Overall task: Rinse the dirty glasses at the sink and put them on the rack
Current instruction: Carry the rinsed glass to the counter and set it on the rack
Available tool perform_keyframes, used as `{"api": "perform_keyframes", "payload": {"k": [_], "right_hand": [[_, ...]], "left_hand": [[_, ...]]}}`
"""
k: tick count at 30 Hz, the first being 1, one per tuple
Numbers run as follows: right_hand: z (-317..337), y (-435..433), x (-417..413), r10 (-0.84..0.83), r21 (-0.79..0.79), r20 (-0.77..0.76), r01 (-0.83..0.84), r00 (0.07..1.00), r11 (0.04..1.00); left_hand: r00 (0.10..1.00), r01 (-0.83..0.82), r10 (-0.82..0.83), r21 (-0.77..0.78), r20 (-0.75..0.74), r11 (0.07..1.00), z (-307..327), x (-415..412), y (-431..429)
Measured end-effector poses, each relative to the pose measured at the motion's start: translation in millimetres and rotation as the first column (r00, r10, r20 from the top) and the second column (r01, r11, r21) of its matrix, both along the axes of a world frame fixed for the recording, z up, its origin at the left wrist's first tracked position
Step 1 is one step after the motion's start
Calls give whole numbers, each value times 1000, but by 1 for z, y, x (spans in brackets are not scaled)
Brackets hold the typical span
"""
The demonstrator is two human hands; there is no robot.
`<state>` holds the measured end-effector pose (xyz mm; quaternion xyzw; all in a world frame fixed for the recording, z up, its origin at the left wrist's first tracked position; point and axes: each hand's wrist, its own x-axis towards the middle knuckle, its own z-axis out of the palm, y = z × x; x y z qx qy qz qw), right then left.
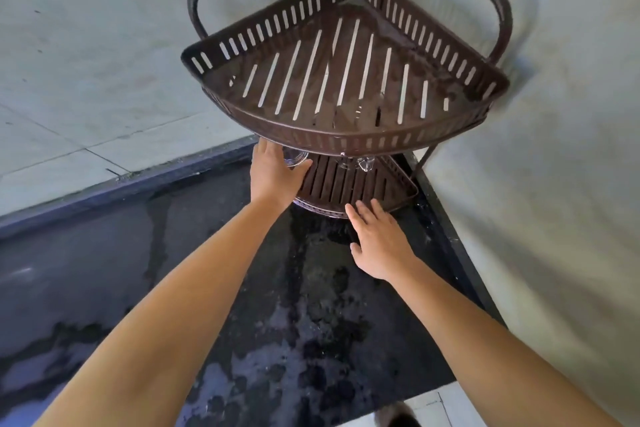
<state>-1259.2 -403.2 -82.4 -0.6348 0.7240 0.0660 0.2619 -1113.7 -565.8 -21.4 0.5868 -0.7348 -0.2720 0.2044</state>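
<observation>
The left forearm [166,305] and the right forearm [485,333] reach over a wet black counter [311,340] toward the brown corner rack [346,73] at 12 o'clock. The left hand [273,173] lies at the 10 o'clock edge of the lower shelf [346,184], with a clear glass [294,159] between thumb and fingers; I cannot tell if it grips or only touches it. The right hand [377,239] is spread flat at 6 o'clock of this shelf and holds nothing. A second glass [360,161] stands deeper on the shelf. So at least two glasses seem racked; the sink is not in view, so what is left is unknown.
</observation>
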Motion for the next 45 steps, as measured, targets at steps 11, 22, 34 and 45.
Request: {"api": "perform_keyframes", "payload": {"k": [11,22,34,45], "right_hand": [[-10,1,-5,47,-8,25,-47,999,999],[4,19,18,5,-120,-39,-10,999,993],[102,-23,228,504,-387,102,-432,858,814],[166,84,520,865,-570,121,-679,488,463]], "left_hand": [[992,97,-105,119,68,988,-25,-6,-9],[938,131,-140,49,318,990,-25,67,83],[706,-483,533,-234,467,844,84,322,248],[282,-826,901,-394,330,403,132,534,463]]}}
